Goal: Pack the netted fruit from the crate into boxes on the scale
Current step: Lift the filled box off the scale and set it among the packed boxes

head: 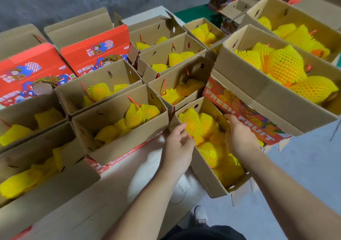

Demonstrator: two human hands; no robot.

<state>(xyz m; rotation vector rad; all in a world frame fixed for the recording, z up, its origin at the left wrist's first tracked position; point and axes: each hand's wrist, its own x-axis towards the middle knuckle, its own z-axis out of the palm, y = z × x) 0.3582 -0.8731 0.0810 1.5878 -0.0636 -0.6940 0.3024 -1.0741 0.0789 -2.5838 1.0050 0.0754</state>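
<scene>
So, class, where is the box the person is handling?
Head view, lower centre-right: the open fruit box sits between both hands, below the tilted FRESH FRUIT box.

Fruit packing depot: rows of open cartons (118,121), netted fruit (286,64), concrete floor (304,166).
</scene>
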